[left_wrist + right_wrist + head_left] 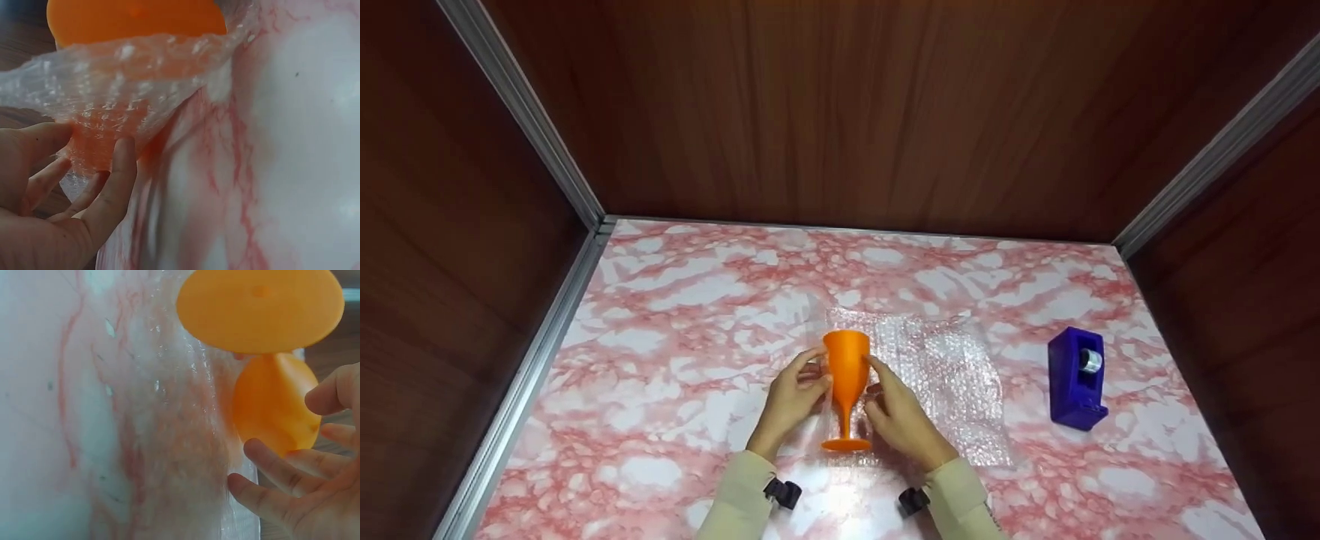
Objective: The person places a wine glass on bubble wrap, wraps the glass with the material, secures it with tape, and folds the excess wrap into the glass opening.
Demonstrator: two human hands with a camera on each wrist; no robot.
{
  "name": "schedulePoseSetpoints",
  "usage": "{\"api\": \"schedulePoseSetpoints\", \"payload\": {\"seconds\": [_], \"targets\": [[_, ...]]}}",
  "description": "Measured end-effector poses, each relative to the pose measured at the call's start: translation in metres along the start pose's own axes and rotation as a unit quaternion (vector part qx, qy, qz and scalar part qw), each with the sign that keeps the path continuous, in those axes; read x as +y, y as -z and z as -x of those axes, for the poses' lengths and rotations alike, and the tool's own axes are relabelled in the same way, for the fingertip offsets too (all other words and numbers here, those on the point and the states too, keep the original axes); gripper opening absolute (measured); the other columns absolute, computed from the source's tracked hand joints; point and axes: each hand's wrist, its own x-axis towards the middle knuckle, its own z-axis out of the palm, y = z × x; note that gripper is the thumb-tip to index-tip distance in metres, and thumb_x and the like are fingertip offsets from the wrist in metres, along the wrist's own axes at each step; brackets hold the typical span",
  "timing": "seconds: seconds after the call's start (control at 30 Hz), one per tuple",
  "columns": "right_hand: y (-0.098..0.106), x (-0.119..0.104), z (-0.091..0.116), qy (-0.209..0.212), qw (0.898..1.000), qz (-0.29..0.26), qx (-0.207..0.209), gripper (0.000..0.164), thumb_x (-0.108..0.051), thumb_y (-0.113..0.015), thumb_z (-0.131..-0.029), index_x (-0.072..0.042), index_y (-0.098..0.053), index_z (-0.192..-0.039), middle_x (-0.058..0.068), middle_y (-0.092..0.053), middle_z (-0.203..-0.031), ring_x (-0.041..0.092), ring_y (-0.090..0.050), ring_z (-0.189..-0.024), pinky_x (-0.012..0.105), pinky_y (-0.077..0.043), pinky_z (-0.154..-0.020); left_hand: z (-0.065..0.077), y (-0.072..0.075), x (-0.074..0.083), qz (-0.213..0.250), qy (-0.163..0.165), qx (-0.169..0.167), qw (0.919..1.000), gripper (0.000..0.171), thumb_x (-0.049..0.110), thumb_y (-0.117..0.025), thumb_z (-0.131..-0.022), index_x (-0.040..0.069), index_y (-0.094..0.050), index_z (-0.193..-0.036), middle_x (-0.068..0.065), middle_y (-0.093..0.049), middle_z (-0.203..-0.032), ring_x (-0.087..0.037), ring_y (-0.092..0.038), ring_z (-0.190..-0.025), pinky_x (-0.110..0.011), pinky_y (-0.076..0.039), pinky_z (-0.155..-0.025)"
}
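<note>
An orange goblet [847, 367] lies on a sheet of clear bubble wrap [937, 382], its bowl toward the back and its round foot toward the front. My left hand [793, 397] is at the bowl's left side. In the left wrist view its thumb and fingers [121, 180] hold an edge of the bubble wrap [112, 73] against the orange bowl. My right hand [904, 416] is on the bowl's right, index fingertip touching it. The right wrist view shows this hand's fingers [275, 467] spread and fairly straight beside the goblet [275, 405].
A blue tape dispenser [1075, 379] with a roll of clear tape stands at the right of the marbled red-and-white table [675, 337]. Dark wood panels [840, 112] with metal edging enclose the back and both sides.
</note>
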Motion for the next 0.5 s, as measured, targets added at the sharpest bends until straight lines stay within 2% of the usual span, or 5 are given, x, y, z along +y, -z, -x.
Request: {"api": "schedulePoseSetpoints", "payload": {"seconds": [0.13,0.3,0.37,0.5], "targets": [[-0.0003,-0.0002,-0.0001,0.012,1.0,0.003,0.009,0.066,0.001,-0.057,-0.094,-0.006,-0.033,-0.155,0.014,-0.064,-0.114,0.019,-0.065,-0.092,0.033,-0.056,-0.079,-0.0015,-0.0007,0.0041,-0.033,-0.021,0.002,0.9992,0.046,0.008,-0.07,-0.093,0.01,-0.06,-0.138,-0.018,-0.066,-0.114,-0.034,-0.066,-0.102,-0.037,-0.057,-0.084],[-0.0006,0.0015,-0.0007,0.054,0.996,0.043,0.047,0.059,0.007,-0.06,-0.092,-0.001,-0.043,-0.148,0.019,-0.059,-0.128,0.031,-0.062,-0.106,0.043,-0.053,-0.091,0.0006,-0.0026,0.0035,-0.064,-0.043,0.009,0.997,0.047,0.009,-0.07,-0.094,0.009,-0.059,-0.139,-0.018,-0.065,-0.117,-0.034,-0.067,-0.101,-0.039,-0.057,-0.084],[-0.0008,0.0031,-0.0008,0.073,0.993,0.064,0.066,0.058,0.009,-0.062,-0.09,-0.001,-0.047,-0.145,0.021,-0.054,-0.135,0.035,-0.058,-0.113,0.047,-0.051,-0.096,0.0022,-0.0037,0.003,-0.067,-0.037,0.01,0.997,0.047,0.011,-0.07,-0.094,0.011,-0.059,-0.14,-0.018,-0.065,-0.116,-0.032,-0.067,-0.097,-0.039,-0.058,-0.08],[-0.0006,0.0066,-0.0022,0.1,0.989,0.07,0.086,0.057,0.012,-0.063,-0.086,0.0,-0.052,-0.141,0.019,-0.054,-0.132,0.033,-0.057,-0.113,0.046,-0.05,-0.096,0.0042,-0.0052,0.0031,-0.053,-0.019,0.004,0.9984,0.048,0.013,-0.069,-0.095,0.014,-0.057,-0.141,-0.018,-0.067,-0.116,-0.027,-0.069,-0.093,-0.034,-0.059,-0.071]]}}
